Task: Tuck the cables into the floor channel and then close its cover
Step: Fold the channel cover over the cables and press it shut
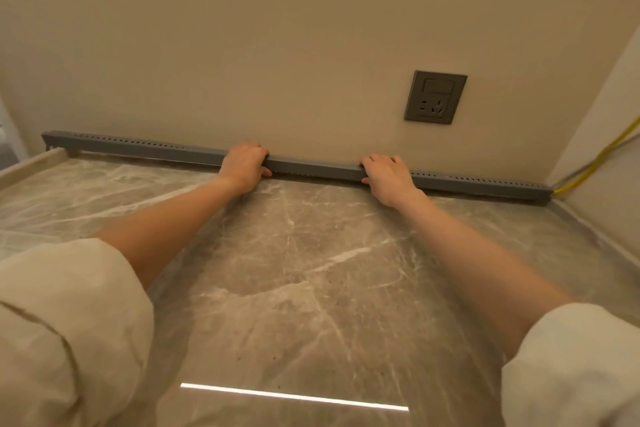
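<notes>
Long grey slotted plastic floor channel (311, 168) lies along the far wall's foot on the marble floor (311, 270). Left hand (244, 163) and right hand (388, 177) curl fingers over its middle. Likely light, slightly flexible; press along the top edge. Yellow cable (595, 159) exits far right.

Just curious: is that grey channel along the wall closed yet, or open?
Looks closed: the grey channel shows an unbroken top, both hands gripping it. Whether it's fully latched, cannot tell.

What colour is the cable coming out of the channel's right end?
Yellow cable, seen best in the head view.
</notes>
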`<state>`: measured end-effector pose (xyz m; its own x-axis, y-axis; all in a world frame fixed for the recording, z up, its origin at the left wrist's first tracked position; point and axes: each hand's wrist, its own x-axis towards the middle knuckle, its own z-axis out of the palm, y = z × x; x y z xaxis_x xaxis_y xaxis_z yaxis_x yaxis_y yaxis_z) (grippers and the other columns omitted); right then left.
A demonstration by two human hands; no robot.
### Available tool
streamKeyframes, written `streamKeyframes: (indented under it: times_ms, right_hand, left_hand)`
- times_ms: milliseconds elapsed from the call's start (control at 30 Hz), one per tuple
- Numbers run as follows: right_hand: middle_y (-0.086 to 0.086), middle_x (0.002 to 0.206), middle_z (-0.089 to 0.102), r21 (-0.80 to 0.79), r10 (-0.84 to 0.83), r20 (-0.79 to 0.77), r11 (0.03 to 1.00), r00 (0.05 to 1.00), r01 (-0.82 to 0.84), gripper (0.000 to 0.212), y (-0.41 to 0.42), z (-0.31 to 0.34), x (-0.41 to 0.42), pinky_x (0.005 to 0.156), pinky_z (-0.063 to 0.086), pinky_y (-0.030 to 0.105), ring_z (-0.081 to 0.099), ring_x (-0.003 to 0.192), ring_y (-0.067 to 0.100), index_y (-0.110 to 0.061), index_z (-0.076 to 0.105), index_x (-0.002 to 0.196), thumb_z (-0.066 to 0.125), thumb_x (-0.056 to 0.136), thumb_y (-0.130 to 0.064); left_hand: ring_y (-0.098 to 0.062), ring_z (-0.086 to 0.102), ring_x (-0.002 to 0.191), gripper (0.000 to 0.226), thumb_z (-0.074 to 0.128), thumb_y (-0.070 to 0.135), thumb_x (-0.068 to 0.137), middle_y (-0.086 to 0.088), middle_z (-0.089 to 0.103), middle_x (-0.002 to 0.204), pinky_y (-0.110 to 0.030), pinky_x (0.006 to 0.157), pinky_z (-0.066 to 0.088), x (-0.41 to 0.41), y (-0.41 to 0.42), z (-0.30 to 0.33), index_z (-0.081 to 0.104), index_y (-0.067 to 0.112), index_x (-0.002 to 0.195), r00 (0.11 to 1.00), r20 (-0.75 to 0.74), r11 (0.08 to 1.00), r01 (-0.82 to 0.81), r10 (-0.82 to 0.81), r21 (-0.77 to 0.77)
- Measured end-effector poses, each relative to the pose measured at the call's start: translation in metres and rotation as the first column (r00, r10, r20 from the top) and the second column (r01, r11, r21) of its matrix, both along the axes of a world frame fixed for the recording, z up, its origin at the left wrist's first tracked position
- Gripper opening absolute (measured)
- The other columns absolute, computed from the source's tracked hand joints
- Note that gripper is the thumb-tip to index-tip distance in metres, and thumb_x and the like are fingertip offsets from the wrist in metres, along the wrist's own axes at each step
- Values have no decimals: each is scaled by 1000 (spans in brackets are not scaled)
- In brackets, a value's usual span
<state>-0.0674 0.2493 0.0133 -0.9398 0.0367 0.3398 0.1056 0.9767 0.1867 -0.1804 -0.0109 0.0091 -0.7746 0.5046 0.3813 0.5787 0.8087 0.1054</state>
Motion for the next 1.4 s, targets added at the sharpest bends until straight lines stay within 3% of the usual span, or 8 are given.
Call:
streamKeyframes:
  times_ms: [300,500,667,800,900,1033,1200,1400]
  right_hand:
    - [15,123,52,-98,8,53,995,999,-2,41,13,-6,17,97,38,41,50,115,34,-16,45,136,50,96,-23]
    - [16,122,53,-71,-70,-9,995,998,69,42,56,-5,61,96,40,43,51,110,35,-10,47,129,46,96,-36]
    - [24,120,55,-189,-340,-181,933,923,306,38,116,0,105,93,44,46,53,110,39,1,49,123,39,99,-27]
    - [31,124,50,-287,-535,-130,826,835,485,37,165,-3,133,98,42,46,47,117,44,6,46,123,47,94,-15]
    - [26,128,41,-319,-517,-19,814,856,485,40,185,-8,145,97,45,47,45,118,43,-5,39,133,46,93,-10]
    - [17,140,32,-191,-405,84,890,911,413,48,201,-14,146,97,45,46,38,127,38,-19,35,142,43,96,-11]
    - [14,126,48,-20,-321,51,947,946,322,36,193,-12,123,79,51,44,55,109,35,-11,45,131,49,96,-20]
    - [14,115,53,194,-324,62,932,944,307,20,179,-6,107,67,48,40,63,97,32,-8,46,115,46,95,-10]
  left_hand:
    - [-33,55,104,47,62,42,85,-17,59,113,-42,89,47,17,30,5,61,7,116,988,4,986,152,-152,-61]
    - [-32,54,107,48,57,42,89,-16,59,116,-42,91,46,43,77,3,58,6,120,970,19,968,244,-243,-53]
    - [-30,55,106,49,55,43,90,-15,59,116,-41,92,47,56,106,1,54,8,125,960,4,957,281,-282,-66]
    - [-32,55,109,47,56,37,91,-15,59,119,-41,93,45,59,125,3,53,7,127,950,0,947,310,-311,-79]
    - [-32,53,111,43,59,30,90,-15,58,120,-40,92,44,55,134,5,53,8,126,947,59,944,320,-316,-84]
    - [-32,55,109,45,64,30,87,-16,60,119,-38,90,44,45,134,11,55,5,123,933,159,938,337,-321,-85]
    - [-31,58,103,46,69,33,83,-15,64,114,-37,86,47,33,120,15,59,5,118,936,202,944,313,-288,-102]
    - [-34,57,100,30,62,24,88,-19,62,108,-38,82,44,30,108,7,60,2,109,952,134,947,292,-275,-131]
